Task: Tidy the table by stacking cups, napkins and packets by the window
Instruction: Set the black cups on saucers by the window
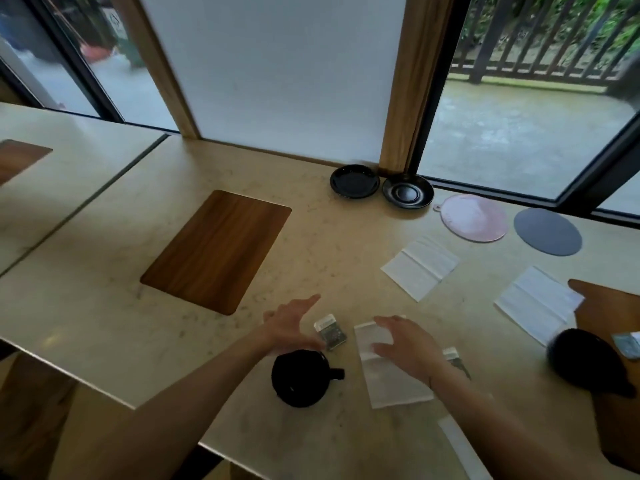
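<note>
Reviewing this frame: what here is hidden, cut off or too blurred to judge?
All in the head view:
- Second packet: mostly hidden behind the right hand and wrist.
- Right black cup: motion-blurred, so its handle and pose are unclear.
- Packet at the right edge: cut off by the frame.
- Print on the packet by the left hand: too small to read.
- Near black cup: contents unreadable, all dark.

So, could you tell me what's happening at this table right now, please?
A person is tidying a pale table by the window. Both hands are open and hold nothing: the left hand hovers near a small packet and a black cup, the right hand over a white napkin. Two more napkins lie loose further right. Two black saucers sit by the window.
</note>
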`<state>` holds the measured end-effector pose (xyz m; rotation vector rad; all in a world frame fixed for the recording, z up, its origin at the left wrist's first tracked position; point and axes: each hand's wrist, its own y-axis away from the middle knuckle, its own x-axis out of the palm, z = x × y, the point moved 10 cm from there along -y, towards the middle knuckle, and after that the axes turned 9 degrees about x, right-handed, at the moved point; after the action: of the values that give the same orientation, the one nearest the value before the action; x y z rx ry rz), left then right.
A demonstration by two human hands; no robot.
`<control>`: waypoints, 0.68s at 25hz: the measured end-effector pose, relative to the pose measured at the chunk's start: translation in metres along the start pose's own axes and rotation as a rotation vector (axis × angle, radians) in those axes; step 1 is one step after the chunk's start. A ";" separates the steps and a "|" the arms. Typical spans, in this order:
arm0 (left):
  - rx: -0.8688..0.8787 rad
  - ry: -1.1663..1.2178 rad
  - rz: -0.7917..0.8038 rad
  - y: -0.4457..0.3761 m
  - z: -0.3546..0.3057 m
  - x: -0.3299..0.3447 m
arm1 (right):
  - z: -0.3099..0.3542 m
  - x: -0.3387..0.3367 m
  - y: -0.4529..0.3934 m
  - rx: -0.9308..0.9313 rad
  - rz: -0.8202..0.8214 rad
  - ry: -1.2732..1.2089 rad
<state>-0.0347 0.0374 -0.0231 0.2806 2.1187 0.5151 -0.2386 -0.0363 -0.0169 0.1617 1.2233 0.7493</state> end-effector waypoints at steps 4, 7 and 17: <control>0.028 0.089 0.081 0.030 0.026 0.029 | 0.021 0.044 0.017 0.006 0.062 0.044; 0.044 0.147 0.095 0.046 0.036 0.038 | 0.039 0.060 0.025 0.004 0.058 0.085; 0.159 0.030 0.092 0.066 0.042 0.049 | 0.055 0.074 0.036 0.085 -0.039 -0.006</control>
<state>-0.0270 0.1254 -0.0498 0.4651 2.1872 0.4067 -0.1952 0.0497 -0.0380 0.2089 1.2497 0.6629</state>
